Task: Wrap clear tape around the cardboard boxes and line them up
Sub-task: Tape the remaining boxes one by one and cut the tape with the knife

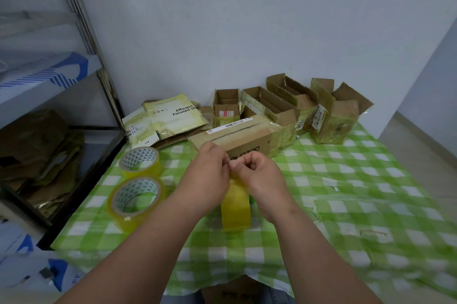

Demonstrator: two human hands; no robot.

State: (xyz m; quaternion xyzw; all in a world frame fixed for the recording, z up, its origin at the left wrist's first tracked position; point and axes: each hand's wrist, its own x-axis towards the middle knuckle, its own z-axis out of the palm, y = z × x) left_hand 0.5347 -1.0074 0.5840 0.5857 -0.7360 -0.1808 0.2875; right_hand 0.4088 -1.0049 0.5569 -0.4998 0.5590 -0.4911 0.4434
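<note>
My left hand [209,172] and my right hand [259,177] meet over the middle of the table, fingers curled, both pinching the top edge of a yellowish clear tape roll [236,209] that hangs below them, standing on edge. Right behind the hands lies a closed cardboard box [243,138] with a barcode label along its top. Two more tape rolls [139,161] [134,201] lie flat on the left. Several open, tape-wrapped cardboard boxes [284,105] stand in a row along the wall.
A green and white checked cloth [346,192] covers the table. Flattened printed packages [170,115] lie at the back left. A metal shelf rack [81,31] with crumpled cardboard stands to the left. The floor drops off on the right.
</note>
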